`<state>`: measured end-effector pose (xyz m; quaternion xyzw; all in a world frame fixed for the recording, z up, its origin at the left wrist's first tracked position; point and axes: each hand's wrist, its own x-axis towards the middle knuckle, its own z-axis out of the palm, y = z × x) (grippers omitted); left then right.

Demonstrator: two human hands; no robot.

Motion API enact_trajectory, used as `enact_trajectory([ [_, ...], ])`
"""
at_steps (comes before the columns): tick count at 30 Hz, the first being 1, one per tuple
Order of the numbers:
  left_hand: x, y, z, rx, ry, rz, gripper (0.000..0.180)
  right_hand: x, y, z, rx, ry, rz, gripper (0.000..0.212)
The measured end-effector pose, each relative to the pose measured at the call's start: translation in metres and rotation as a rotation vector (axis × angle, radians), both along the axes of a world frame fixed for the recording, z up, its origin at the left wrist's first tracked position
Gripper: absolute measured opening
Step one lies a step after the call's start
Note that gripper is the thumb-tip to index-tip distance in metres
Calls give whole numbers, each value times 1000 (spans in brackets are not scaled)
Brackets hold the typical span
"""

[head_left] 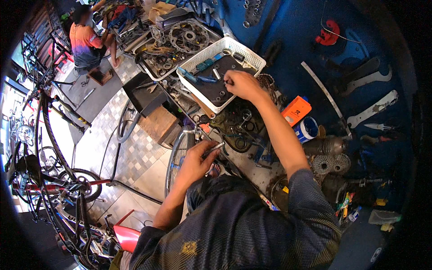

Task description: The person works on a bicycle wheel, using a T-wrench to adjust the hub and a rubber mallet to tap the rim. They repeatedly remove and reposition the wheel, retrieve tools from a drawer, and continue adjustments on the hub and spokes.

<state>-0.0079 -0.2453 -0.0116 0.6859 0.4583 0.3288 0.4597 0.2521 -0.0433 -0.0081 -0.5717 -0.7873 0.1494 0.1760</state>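
My right hand (245, 85) is over a white plastic basket (200, 100), its fingers pinched together. Something small and dark shows at the fingertips, too small to name. Beside those fingers a silver socket (216, 74) lies on the basket's dark bottom. Several small round metal parts (220, 93) and blue-handled tools (206, 79) are in there too. Lower down, in front of my body, my left hand (197, 162) is closed around a short silver metal rod (217, 147). One end of the rod sticks out past the thumb; the rest is hidden in the palm.
A metal tray of chainrings and loose parts (189, 37) stands beyond the basket. Left of it are a black bin (143, 96) and a wooden block (159, 124). An orange box (297, 110) and a blue-and-white tub (307, 129) sit right. Bicycles fill the left; another person (87, 45) crouches far off.
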Motion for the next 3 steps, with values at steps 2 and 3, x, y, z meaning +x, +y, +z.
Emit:
enact_trajectory([
  [2, -5, -7, 1, 15, -2, 24, 28, -14, 32, -15, -120, -187, 51, 30],
  [3, -6, -7, 1, 19, -4, 36, 28, -20, 46, -23, -177, -289, 78, 31],
])
